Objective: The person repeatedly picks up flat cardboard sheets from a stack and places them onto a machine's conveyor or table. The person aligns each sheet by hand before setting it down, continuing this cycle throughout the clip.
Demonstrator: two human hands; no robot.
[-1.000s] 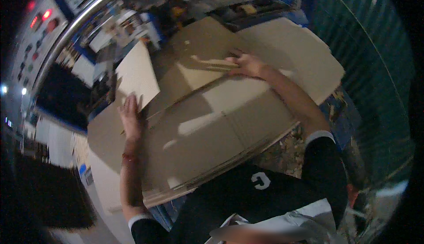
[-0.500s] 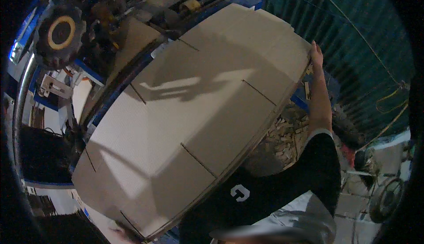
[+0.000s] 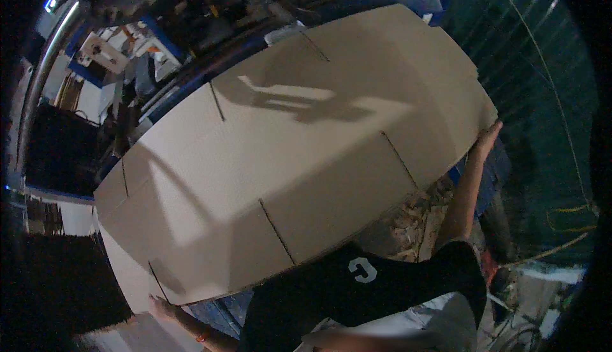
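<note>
A large brown cardboard sheet (image 3: 255,154) with dark slots cut in from its two long edges spans the view in front of me. At its right end my right hand (image 3: 489,138) grips the edge, with the fingers partly hidden by the sheet. My left hand (image 3: 167,309) holds the near left corner, close to one of the slots; its fingers are partly out of sight. Shadows fall across the sheet's upper face.
Beyond the sheet runs a dark machine with a blue frame (image 3: 414,0) and a toothed black wheel (image 3: 131,1). Cardboard scraps (image 3: 414,224) lie in a heap below the near edge. A green corrugated wall (image 3: 535,97) rises on the right.
The sheet has turned clockwise in view, its right end coming lower and its left end higher. My left hand now shows more clearly at the near left corner.
</note>
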